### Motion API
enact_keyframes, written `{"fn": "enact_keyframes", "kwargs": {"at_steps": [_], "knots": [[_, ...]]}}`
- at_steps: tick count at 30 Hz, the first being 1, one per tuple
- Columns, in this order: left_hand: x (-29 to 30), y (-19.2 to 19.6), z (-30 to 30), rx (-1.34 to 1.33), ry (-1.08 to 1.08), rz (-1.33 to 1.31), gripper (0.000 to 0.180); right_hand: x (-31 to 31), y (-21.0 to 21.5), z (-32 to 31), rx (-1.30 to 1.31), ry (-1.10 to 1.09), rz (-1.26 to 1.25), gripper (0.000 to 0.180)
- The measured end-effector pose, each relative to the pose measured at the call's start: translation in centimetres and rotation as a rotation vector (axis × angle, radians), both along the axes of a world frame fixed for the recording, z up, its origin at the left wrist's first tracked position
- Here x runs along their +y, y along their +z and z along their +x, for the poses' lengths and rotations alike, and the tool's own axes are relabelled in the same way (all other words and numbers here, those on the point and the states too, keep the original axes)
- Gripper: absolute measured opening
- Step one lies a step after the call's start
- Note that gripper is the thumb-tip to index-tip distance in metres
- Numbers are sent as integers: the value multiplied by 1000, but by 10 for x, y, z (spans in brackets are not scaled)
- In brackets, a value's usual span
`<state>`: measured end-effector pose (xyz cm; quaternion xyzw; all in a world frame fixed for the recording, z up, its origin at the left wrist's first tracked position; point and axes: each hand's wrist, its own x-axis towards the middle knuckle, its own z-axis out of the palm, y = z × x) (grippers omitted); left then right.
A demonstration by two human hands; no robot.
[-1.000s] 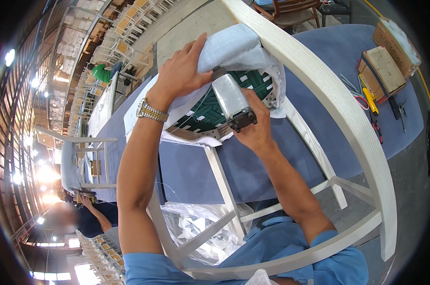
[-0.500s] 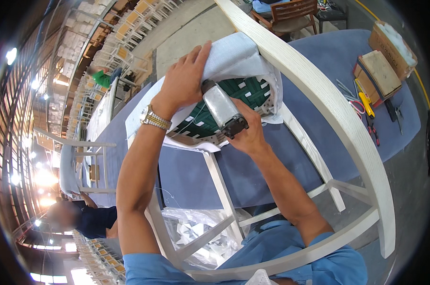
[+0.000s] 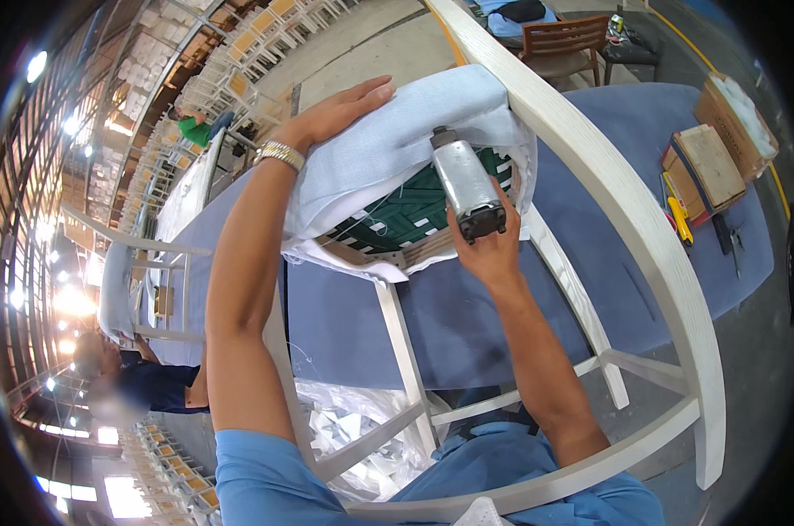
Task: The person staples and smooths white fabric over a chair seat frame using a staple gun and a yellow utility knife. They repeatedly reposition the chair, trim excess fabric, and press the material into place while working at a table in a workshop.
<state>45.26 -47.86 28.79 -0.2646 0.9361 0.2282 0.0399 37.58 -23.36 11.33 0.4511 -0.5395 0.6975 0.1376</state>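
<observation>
A white wooden chair [image 3: 620, 158] lies tipped over on the table, its seat underside facing me. Light blue fabric [image 3: 414, 110] wraps the seat's edge around green webbing [image 3: 395, 215], with loose threads over it. My left hand [image 3: 344, 110] rests on the fabric at the far left edge, fingers stretched out, holding nothing. In my right hand [image 3: 486, 254] is a silver staple gun [image 3: 467, 180] with black ends. Its dark nose end is up against the folded fabric at the far side of the seat; whether it touches cannot be told.
The table has a blue-grey cover [image 3: 590, 254]. At right are a yellow utility knife [image 3: 679, 219], pliers [image 3: 737, 250] and boxes [image 3: 708, 167]. Below hangs a plastic bag of white scraps [image 3: 353, 430]. A co-worker [image 3: 165, 390] is at left by another chair [image 3: 182, 285].
The staple gun has moved right along the seat, away from my left hand. My left hand has shifted outward to the left and flattened. The chair sits slightly farther right in view.
</observation>
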Motion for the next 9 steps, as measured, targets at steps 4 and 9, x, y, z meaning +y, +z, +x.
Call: {"fn": "enact_keyframes", "kwargs": {"at_steps": [4, 9], "knots": [[12, -10, 14, 30, -137, -48, 88, 4, 4, 1, -112, 88, 13, 37], [42, -7, 28, 26, -174, -328, 97, 2, 3, 22, -159, 142, 61, 55]]}}
